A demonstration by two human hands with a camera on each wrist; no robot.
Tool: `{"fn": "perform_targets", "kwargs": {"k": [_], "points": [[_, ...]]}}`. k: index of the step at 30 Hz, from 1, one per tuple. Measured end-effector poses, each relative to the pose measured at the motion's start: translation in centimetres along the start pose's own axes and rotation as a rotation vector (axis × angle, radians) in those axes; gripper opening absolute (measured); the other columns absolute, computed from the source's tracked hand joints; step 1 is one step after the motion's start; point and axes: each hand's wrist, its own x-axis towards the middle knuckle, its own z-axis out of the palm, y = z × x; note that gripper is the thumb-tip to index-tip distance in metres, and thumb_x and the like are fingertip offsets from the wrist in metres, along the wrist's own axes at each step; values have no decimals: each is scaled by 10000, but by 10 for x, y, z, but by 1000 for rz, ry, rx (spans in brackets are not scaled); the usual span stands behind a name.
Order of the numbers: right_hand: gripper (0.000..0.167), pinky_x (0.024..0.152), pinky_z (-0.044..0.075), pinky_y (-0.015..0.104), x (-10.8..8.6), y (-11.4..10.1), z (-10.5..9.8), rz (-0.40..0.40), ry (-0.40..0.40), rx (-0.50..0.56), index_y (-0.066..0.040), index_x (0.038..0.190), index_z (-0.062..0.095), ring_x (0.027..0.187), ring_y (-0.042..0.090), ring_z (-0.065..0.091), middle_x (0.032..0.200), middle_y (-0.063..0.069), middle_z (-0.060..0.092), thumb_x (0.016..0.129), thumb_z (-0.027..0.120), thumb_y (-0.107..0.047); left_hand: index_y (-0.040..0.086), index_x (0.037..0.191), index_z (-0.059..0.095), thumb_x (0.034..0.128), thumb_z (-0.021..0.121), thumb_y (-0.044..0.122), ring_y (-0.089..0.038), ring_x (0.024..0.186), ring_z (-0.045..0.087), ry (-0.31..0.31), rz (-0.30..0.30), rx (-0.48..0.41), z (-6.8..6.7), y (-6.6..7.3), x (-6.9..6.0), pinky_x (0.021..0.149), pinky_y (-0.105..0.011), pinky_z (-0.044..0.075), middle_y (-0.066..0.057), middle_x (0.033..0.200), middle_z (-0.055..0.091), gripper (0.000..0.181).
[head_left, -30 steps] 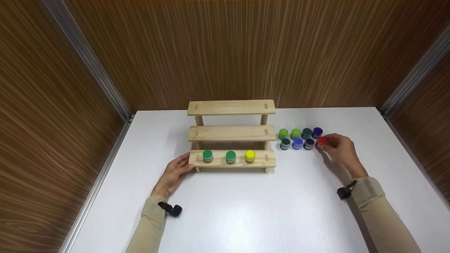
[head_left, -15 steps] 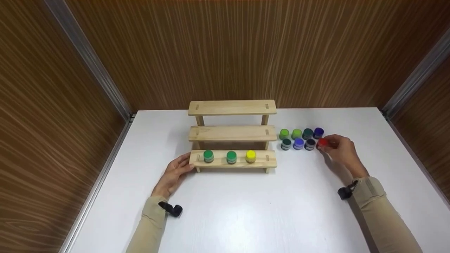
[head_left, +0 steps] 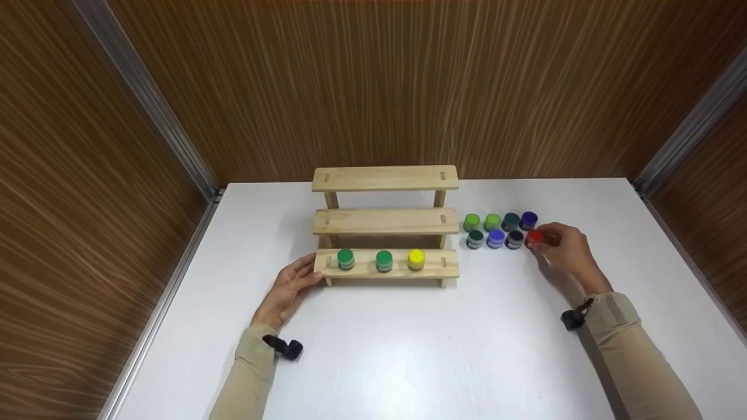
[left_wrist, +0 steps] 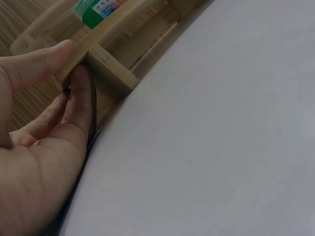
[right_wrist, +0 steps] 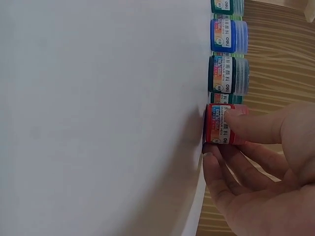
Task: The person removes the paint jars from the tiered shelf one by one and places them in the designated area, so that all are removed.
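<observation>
A three-step wooden rack (head_left: 385, 221) stands on the white table, with two green-lidded jars (head_left: 345, 259) (head_left: 384, 261) and a yellow-lidded jar (head_left: 415, 259) on its lowest step. My left hand (head_left: 286, 291) grips that step's left end; in the left wrist view the thumb lies on top of the board (left_wrist: 106, 32) and fingers are beneath it. Right of the rack, my right hand (head_left: 569, 254) pinches a red jar (head_left: 533, 237) at the right end of the front row. The right wrist view shows the thumb across the red jar's label (right_wrist: 220, 124), other fingers behind it.
Beside the red jar are a black-lidded jar (head_left: 514, 239), a violet one (head_left: 495, 238) and a dark green one (head_left: 474, 238). Behind them stand two light green jars (head_left: 471, 222) (head_left: 492, 221), a teal one (head_left: 510, 221) and a dark blue one (head_left: 528, 220). Wood-grain panels (head_left: 373, 87) enclose the table.
</observation>
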Motion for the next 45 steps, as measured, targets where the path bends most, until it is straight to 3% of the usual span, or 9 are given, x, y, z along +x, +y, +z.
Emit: {"fn": "perform_targets", "kwargs": {"k": [6, 17, 21, 25, 27, 30, 34, 38, 45], "points": [[442, 1025, 548, 529, 0, 0, 0, 4, -10, 4, 109, 1392, 592, 1189, 472, 637, 1314, 355, 645, 1003, 716, -62, -79, 1616, 340, 985, 646, -85, -168, 1297, 627, -14, 5, 9, 0, 0, 0, 1103, -255, 533, -295, 1632, 419, 701], [516, 1023, 557, 540, 0, -1, -1, 27, -31, 1, 109, 1453, 540, 1223, 491, 617, 1370, 365, 607, 1016, 704, -111, -79, 1620, 330, 990, 640, -84, -165, 1281, 637, -22, 6, 5, -1, 1, -1, 1095, -258, 539, -286, 1619, 437, 702], [548, 1057, 553, 615, -1, -9, -5, 35, -4, 23, 97, 1482, 522, 1271, 530, 601, 1448, 368, 567, 1019, 709, -128, -71, 1621, 339, 995, 632, -92, -190, 1310, 619, -11, 7, -12, -1, 1, -1, 1082, -254, 543, -296, 1640, 403, 692], [496, 1097, 512, 654, -5, -19, -8, -11, 64, 72, 93, 1456, 550, 1292, 553, 588, 1446, 360, 580, 1028, 694, -113, -66, 1617, 354, 994, 630, -93, -214, 1331, 604, 5, 6, -18, -1, 1, -1, 1087, -254, 541, -293, 1643, 405, 681], [478, 1100, 515, 633, -8, -22, -9, -42, 105, 78, 90, 1438, 571, 1290, 544, 601, 1428, 352, 603, 1029, 702, -119, -65, 1616, 355, 992, 630, -95, -220, 1332, 603, 5, 2, -20, 0, 1, -1, 1090, -256, 540, -293, 1641, 406, 683], [451, 1042, 594, 364, -14, -29, -9, -79, 150, 91, 65, 1409, 613, 1224, 449, 663, 1379, 317, 653, 1025, 722, -145, -67, 1621, 342, 995, 631, -85, -204, 1329, 604, -5, -1, -6, 0, 1, -1, 1099, -254, 533, -291, 1646, 399, 689], [412, 859, 504, 32, -20, -44, -6, -143, 157, 160, 41, 1376, 655, 1068, 127, 679, 1314, 280, 691, 1024, 733, -156, -75, 1615, 347, 992, 631, -89, -186, 1299, 627, -4, 8, 0, -1, 2, -1, 1103, -256, 534, -298, 1636, 412, 685], [396, 862, 510, 27, -25, -63, 2, -228, 151, 207, 50, 1346, 675, 1011, -44, 632, 1293, 267, 706, 1006, 756, -137, -72, 1614, 355, 990, 632, -89, -180, 1279, 640, -4, 10, 6, -2, 1, 0, 1098, -260, 538, -299, 1624, 429, 682], [369, 945, 545, 109, -33, -90, 16, -305, 144, 224, 34, 1319, 696, 1115, 175, 673, 1291, 233, 716, 983, 779, -94, -67, 1620, 344, 995, 646, -74, -191, 1304, 625, -13, 4, 0, -1, 0, -1, 1099, -257, 535, -289, 1635, 417, 694]]}}
